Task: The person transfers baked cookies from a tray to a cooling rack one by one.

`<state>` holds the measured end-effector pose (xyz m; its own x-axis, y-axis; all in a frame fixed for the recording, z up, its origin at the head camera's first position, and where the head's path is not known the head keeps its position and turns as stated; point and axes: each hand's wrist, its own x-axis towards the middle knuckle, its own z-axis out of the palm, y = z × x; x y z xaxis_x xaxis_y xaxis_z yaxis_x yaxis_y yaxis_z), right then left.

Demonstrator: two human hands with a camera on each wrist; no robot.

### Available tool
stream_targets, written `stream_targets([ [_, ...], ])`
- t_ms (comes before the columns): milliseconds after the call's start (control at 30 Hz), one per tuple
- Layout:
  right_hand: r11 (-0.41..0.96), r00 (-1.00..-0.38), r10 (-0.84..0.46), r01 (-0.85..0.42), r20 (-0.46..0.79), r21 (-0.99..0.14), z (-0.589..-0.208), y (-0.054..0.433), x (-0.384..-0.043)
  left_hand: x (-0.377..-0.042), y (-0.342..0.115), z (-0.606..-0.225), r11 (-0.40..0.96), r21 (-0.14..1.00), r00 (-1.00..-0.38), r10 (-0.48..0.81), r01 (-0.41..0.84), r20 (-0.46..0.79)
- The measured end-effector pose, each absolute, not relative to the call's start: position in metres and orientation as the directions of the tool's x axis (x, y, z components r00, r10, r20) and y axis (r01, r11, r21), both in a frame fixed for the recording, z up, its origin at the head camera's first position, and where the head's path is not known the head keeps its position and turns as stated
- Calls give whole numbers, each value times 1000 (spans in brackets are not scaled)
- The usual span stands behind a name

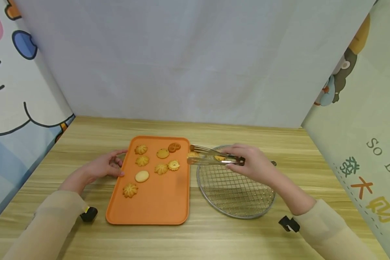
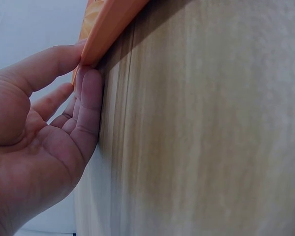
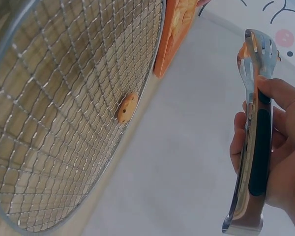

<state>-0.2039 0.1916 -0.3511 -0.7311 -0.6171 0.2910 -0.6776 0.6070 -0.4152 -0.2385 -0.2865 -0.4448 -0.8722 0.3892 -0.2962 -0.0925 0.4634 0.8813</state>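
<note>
My left hand (image 1: 100, 168) holds the left edge of an orange tray (image 1: 162, 202); in the left wrist view its thumb and fingertips meet the rim. On the tray lie several cookies, among them a plain oval cookie (image 1: 142, 176), a pretzel-shaped cookie (image 1: 174, 147) and a star-shaped cookie (image 1: 130, 190). My right hand (image 1: 255, 162) grips metal tongs (image 3: 259, 147) with dark handle pads. Between the tong tips, over the tray's right edge, is a golden cookie (image 1: 193, 155), partly covered by the tongs. A speckled cookie (image 3: 128, 107) rests on the round wire rack (image 1: 237, 195).
The rack stands just right of the tray on the wood-grain table (image 1: 230, 238). A pale cloth (image 1: 188, 72) hangs behind the table. Printed panels flank it, with cartoon shapes on the left panel (image 1: 26, 90) and lettering on the right panel (image 1: 351, 144).
</note>
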Motion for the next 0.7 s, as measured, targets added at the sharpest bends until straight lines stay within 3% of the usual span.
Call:
stream_targets([
  [700,666,-769,-576,-638,277,-387,-378,227,-211,-236,-286,-442,459,883,-871,389,-99,-300],
])
